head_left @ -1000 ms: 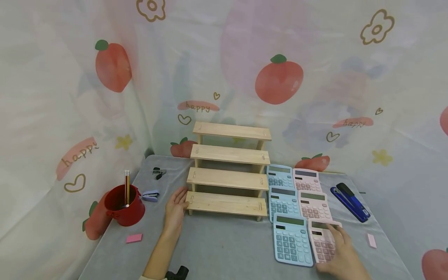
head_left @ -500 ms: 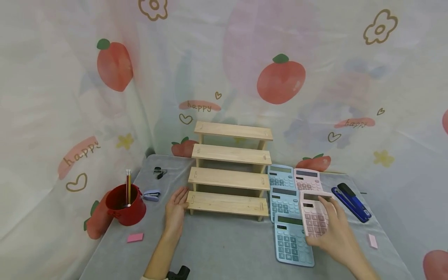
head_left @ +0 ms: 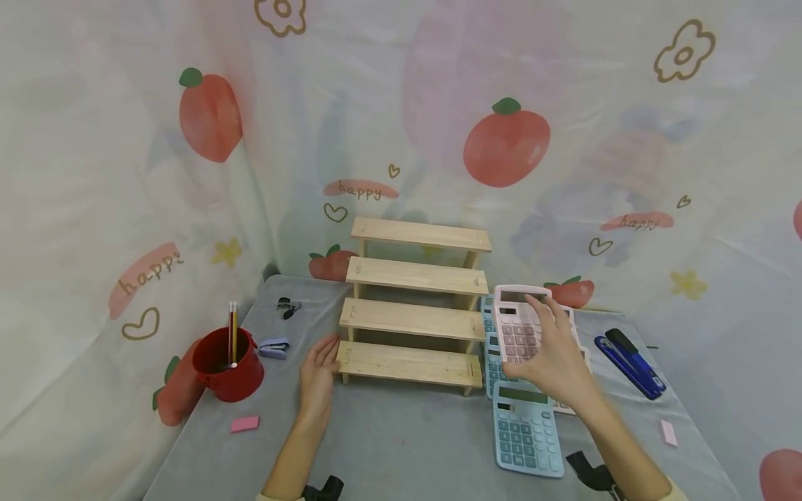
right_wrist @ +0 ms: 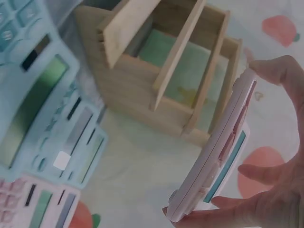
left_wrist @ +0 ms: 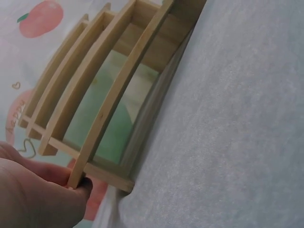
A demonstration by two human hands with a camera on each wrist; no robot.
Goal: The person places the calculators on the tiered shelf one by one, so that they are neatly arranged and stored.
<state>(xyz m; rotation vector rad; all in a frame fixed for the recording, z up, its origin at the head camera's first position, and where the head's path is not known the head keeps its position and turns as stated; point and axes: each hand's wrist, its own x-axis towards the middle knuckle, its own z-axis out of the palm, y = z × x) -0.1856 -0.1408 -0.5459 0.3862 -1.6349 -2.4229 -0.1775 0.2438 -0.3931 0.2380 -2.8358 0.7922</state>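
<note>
My right hand [head_left: 557, 358] holds a pink calculator [head_left: 516, 332] by its edges, raised over the other calculators just right of the shelf. The right wrist view shows that pink calculator [right_wrist: 213, 156] edge-on, gripped between thumb and fingers. Below lies a blue calculator [head_left: 529, 442] with more blue and pink ones behind it, partly hidden by the hand. A four-step wooden shelf [head_left: 410, 317] stands mid-table. At its lowest step's left end is my left hand [head_left: 317, 372]; in the left wrist view, thumb and fingers pinch the board's end [left_wrist: 81, 175].
On the left stand a red bucket [head_left: 228, 383] with pencils, a small pale-blue stapler [head_left: 273, 348], black clips [head_left: 288, 307] and a pink block [head_left: 244, 424]. A blue stapler [head_left: 629, 362] and a pale pink block [head_left: 668, 433] lie on the right. Patterned cloth hangs behind.
My right hand has lifted the front pink calculator off the table and carried it up and leftward, toward the shelf's right side. My left hand has stayed at the shelf.
</note>
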